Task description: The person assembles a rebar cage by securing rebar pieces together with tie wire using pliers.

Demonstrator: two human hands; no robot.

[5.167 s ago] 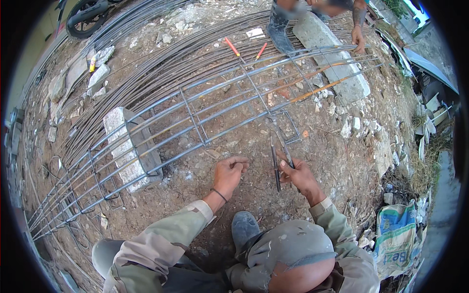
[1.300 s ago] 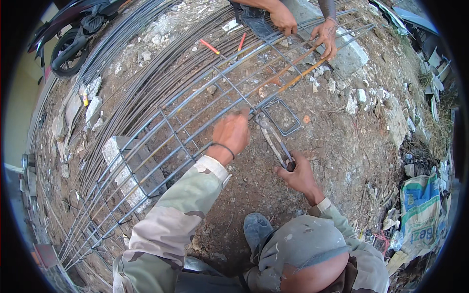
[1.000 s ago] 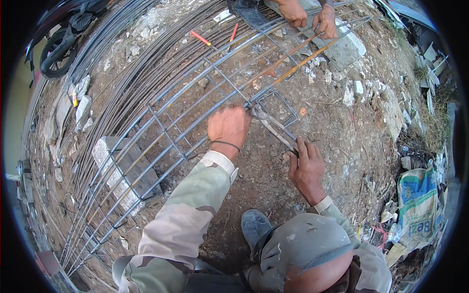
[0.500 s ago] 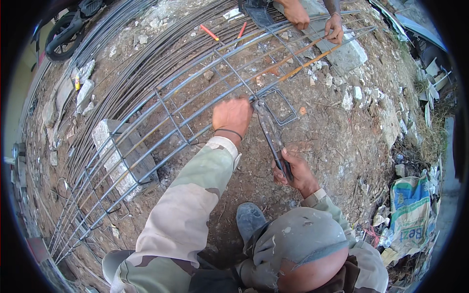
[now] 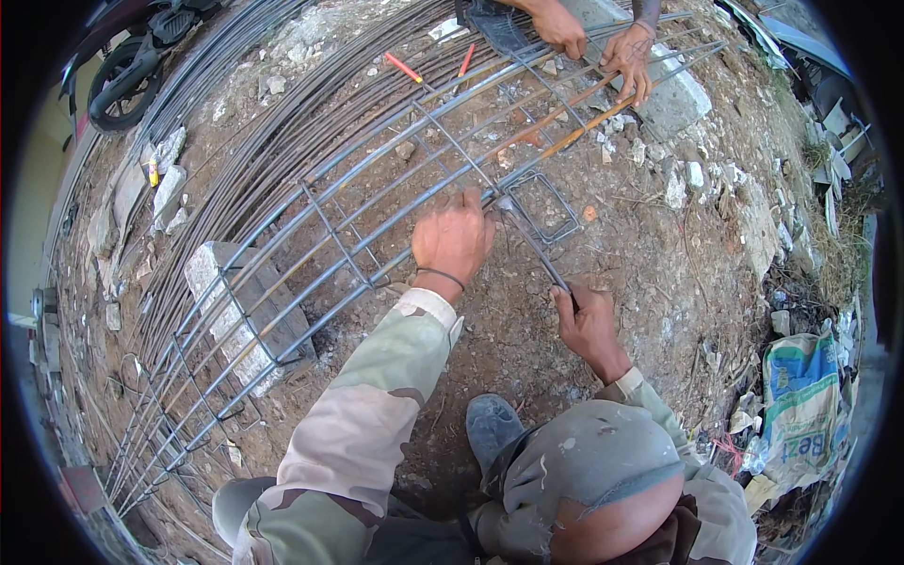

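Observation:
A long cage of steel rebar (image 5: 350,247), with crosswise stirrups, slants across the ground in front of me. My left hand (image 5: 454,235) is closed over its near bar, beside a stirrup crossing; the fingertips are partly hidden. In my right hand (image 5: 591,328) are the handles of long dark pincers (image 5: 537,247). Their jaws meet the near bar at that crossing, just right of my left hand. A square stirrup (image 5: 573,222) hangs beside the jaws. At the far right end, a co-worker's two hands (image 5: 561,30) are over the bars, one touching a rusty bar.
Concrete blocks (image 5: 215,268) lie under the cage at left and at far right (image 5: 680,94). Behind the cage run many loose steel rods (image 5: 282,122), with two red-handled tools (image 5: 403,67). Rubble, a torn sack (image 5: 800,405) and a motorbike wheel (image 5: 122,85) edge the ground. A knee (image 5: 494,433) is below.
My right hand has swung up and to the right with the pincers, whose handles now look closer together. One co-worker's hand has spread and lowered over the bars. My left hand stays put.

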